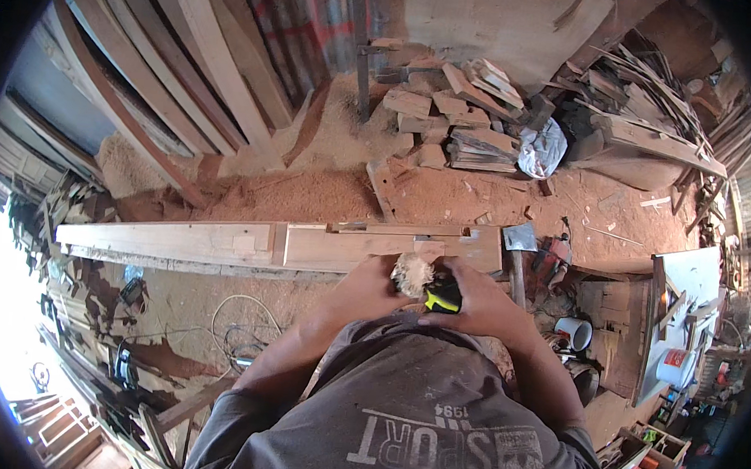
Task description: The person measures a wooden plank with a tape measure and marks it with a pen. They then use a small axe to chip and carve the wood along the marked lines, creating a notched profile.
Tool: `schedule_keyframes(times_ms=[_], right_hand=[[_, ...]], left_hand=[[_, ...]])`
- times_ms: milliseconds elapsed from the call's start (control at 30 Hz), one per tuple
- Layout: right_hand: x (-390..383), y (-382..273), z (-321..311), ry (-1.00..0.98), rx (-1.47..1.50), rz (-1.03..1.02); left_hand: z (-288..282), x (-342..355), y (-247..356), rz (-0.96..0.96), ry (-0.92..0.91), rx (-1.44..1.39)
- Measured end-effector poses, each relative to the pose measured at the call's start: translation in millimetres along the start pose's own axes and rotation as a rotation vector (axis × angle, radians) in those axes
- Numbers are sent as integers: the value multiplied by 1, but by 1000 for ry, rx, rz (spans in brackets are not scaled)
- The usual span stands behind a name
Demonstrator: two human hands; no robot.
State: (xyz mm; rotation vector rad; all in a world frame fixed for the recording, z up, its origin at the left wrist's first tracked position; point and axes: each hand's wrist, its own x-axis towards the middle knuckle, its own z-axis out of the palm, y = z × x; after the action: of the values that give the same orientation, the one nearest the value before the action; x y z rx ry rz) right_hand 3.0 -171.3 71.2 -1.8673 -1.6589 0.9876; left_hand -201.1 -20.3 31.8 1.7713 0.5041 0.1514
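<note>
Close to my body, my left hand (370, 286) is closed around a pale, rough, frayed clump (412, 275) whose kind I cannot make out. Beside it, the fingers of my right hand (477, 299) wrap round a black and bright-yellow object (445, 297), mostly hidden by the hand, perhaps a handle. Both hands are over the near edge of a planed wooden board (327, 250) with cut slots along its far side. A longer pale plank (164, 239) runs on from it to the left.
Right of the board lie a metal-headed tool (520, 238) and a red power tool (553, 258). White buckets (573, 334) stand further right. Scrap wood (460, 111) and a plastic bag (542, 148) are heaped beyond. Tall planks (136, 65) lean at far left; a cable (242, 299) loops on the ground.
</note>
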Motion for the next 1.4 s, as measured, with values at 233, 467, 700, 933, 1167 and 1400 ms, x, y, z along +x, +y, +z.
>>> schedule_keyframes(times_ms=[233, 467, 700, 933, 1167, 1400], right_hand=[[2, 50, -23, 66, -248, 8], [-5, 140, -93, 260, -454, 124], [-7, 165, -80, 294, -498, 194], [0, 168, -62, 430, -537, 200], [-1, 166, -62, 405, -564, 236], [6, 164, -66, 346, -589, 258]], left_hand=[[-63, 3, -41, -103, 57, 437], [-155, 41, -118, -165, 96, 625], [-145, 45, -101, -232, 88, 631], [-151, 50, -87, -418, -1, 665], [-156, 51, -90, -373, -38, 587], [-167, 59, -115, -396, -60, 654]])
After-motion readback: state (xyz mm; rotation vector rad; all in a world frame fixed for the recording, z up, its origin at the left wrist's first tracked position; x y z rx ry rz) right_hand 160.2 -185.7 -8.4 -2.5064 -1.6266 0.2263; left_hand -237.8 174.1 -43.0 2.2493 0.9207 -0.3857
